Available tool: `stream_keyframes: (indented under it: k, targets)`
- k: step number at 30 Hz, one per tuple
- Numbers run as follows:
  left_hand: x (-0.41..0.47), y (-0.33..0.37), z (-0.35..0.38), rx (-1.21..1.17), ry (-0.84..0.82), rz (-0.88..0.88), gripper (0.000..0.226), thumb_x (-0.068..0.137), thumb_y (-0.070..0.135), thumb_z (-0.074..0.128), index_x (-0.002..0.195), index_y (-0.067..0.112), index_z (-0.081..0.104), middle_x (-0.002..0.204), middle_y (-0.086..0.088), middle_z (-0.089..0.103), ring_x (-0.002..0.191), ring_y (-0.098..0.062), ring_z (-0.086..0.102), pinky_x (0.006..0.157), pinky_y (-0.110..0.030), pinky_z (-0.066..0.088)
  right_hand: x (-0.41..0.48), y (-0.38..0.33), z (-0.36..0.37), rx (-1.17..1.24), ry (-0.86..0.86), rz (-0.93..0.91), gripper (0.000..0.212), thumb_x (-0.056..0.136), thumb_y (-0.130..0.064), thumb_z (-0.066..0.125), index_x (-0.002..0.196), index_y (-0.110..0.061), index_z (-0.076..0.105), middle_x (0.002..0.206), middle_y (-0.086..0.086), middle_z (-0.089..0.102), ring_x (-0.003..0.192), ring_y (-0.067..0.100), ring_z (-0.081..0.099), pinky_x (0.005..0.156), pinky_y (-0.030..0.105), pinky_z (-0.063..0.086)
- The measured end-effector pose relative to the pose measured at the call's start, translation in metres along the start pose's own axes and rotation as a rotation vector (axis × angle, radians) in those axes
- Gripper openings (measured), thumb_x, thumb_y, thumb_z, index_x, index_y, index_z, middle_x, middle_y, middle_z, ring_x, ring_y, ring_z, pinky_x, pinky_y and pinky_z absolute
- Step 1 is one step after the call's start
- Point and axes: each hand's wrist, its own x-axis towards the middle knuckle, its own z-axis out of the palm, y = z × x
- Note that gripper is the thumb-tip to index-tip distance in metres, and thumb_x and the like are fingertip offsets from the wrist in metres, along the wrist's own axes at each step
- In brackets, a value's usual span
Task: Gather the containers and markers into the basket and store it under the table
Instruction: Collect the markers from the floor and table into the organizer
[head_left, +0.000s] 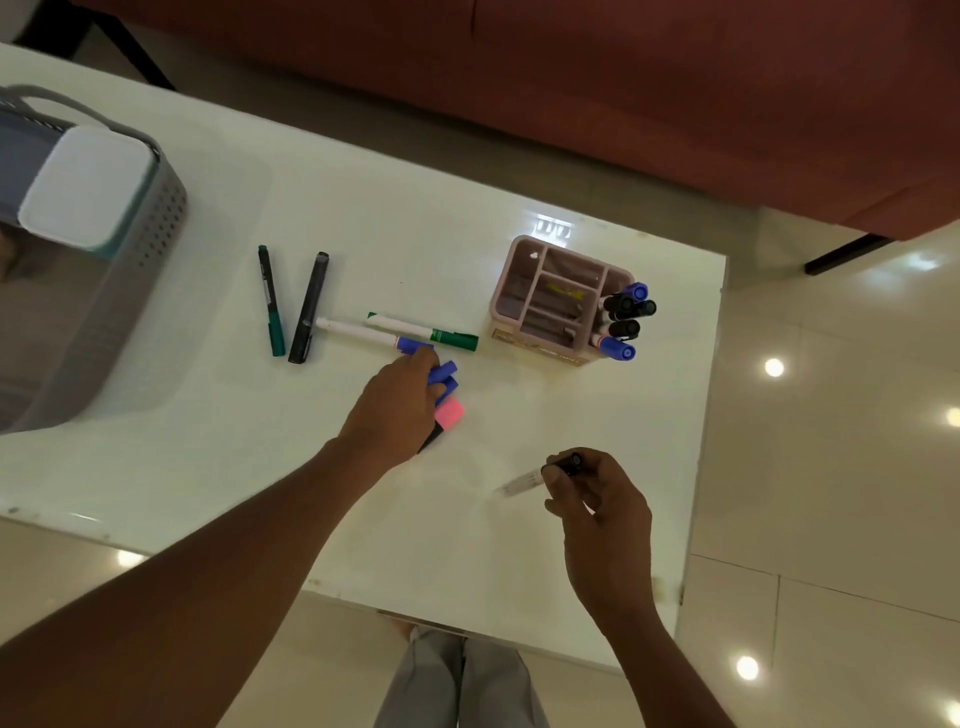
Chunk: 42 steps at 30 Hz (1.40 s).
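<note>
On the table, four loose markers, left hand grip clutching several markers, right hand grip holding one marker.

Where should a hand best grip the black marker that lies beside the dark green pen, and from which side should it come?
Probably at mid-barrel, coming from above. The black marker lies flat on the table, its long axis running away from the person, with open gaps between it and the dark green pen on one side. Fingers can pinch across the narrow width there; the near end almost meets a white marker.
</note>
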Motion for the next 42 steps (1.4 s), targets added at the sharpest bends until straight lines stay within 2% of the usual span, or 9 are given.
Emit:
stream_keyframes:
  k: [8, 13, 19, 21, 24, 28, 33, 38, 42]
  targets:
    - [0.010, 0.014, 0.013, 0.064, -0.067, -0.082, 0.013, 0.092, 0.024, 0.059, 0.091, 0.012, 0.053, 0.086, -0.002, 0.052, 0.078, -0.019, 0.053, 0.070, -0.028, 0.037, 0.012, -0.002, -0.016, 0.038, -0.005, 0.016, 0.009, 0.090, -0.016, 0.067, 0.098, -0.019, 0.066, 0.090, -0.007, 0.072, 0.089, 0.013, 0.069, 0.080, 0.047, 0.059]
    - [0.002, 0.020, 0.008, 0.201, -0.126, -0.047, 0.011, 0.092, 0.020, 0.058, 0.088, 0.014, 0.051, 0.089, -0.006, 0.054, 0.075, -0.018, 0.050, 0.068, -0.028, 0.038, 0.026, -0.020, -0.025, 0.018, -0.047, -0.058, 0.010, 0.091, -0.017, 0.066, 0.098, -0.024, 0.066, 0.091, -0.011, 0.072, 0.089, 0.011, 0.068, 0.075, 0.032, 0.061]
    - [-0.004, 0.080, -0.045, -0.352, 0.344, -0.044, 0.017, 0.094, 0.023, 0.058, 0.095, 0.006, 0.059, 0.081, -0.007, 0.057, 0.072, -0.020, 0.051, 0.062, -0.020, 0.038, 0.053, -0.091, -0.033, -0.048, -0.132, -0.347, 0.015, 0.089, -0.018, 0.069, 0.102, -0.026, 0.068, 0.091, -0.014, 0.073, 0.078, 0.001, 0.068, 0.062, 0.007, 0.050]
    - [0.003, 0.106, -0.072, -0.530, 0.405, -0.020, 0.020, 0.093, 0.030, 0.057, 0.098, 0.011, 0.063, 0.089, -0.011, 0.065, 0.080, -0.021, 0.060, 0.066, -0.022, 0.051, 0.072, -0.126, -0.035, -0.070, -0.068, -0.450, 0.016, 0.088, -0.021, 0.069, 0.103, -0.024, 0.069, 0.091, -0.013, 0.073, 0.078, 0.000, 0.069, 0.066, 0.007, 0.051]
    - [0.021, 0.137, -0.098, -0.725, 0.461, 0.034, 0.008, 0.094, 0.026, 0.059, 0.098, 0.023, 0.065, 0.092, 0.004, 0.073, 0.086, -0.003, 0.067, 0.073, -0.005, 0.046, 0.108, -0.173, -0.030, -0.059, 0.022, -0.537, 0.011, 0.088, -0.023, 0.068, 0.099, -0.022, 0.068, 0.084, -0.012, 0.069, 0.076, 0.001, 0.067, 0.069, 0.012, 0.053]
    - [0.043, 0.156, -0.096, -0.843, 0.496, 0.072, 0.011, 0.093, 0.016, 0.060, 0.103, 0.019, 0.062, 0.100, -0.008, 0.072, 0.093, -0.015, 0.067, 0.083, -0.013, 0.047, 0.150, -0.201, -0.015, -0.196, 0.085, -0.610, 0.014, 0.089, -0.023, 0.067, 0.100, -0.015, 0.069, 0.078, -0.016, 0.062, 0.066, -0.006, 0.058, 0.064, 0.002, 0.043]
    - [0.056, 0.149, -0.068, -0.830, 0.556, 0.024, 0.012, 0.091, 0.015, 0.063, 0.101, 0.012, 0.061, 0.090, -0.009, 0.065, 0.074, -0.010, 0.058, 0.073, -0.008, 0.046, 0.173, -0.181, 0.009, -0.262, -0.005, -0.555, 0.020, 0.092, -0.021, 0.066, 0.109, -0.012, 0.067, 0.091, -0.004, 0.068, 0.080, 0.009, 0.066, 0.079, 0.025, 0.057]
    - [0.056, 0.136, -0.046, -0.794, 0.520, 0.003, 0.017, 0.090, 0.014, 0.065, 0.104, 0.006, 0.061, 0.084, 0.001, 0.060, 0.076, -0.013, 0.056, 0.078, -0.015, 0.049, 0.176, -0.159, 0.024, -0.376, -0.060, -0.501, 0.022, 0.094, -0.023, 0.062, 0.111, -0.010, 0.067, 0.104, 0.003, 0.071, 0.087, 0.013, 0.065, 0.083, 0.026, 0.053]
    - [0.060, 0.127, -0.038, -0.814, 0.431, -0.024, 0.020, 0.090, 0.011, 0.064, 0.107, 0.000, 0.061, 0.088, -0.019, 0.067, 0.074, -0.032, 0.062, 0.079, -0.044, 0.056, 0.176, -0.155, 0.027, -0.460, -0.100, -0.448, 0.029, 0.098, -0.020, 0.055, 0.124, -0.012, 0.064, 0.116, 0.007, 0.070, 0.099, 0.019, 0.065, 0.092, 0.027, 0.049]
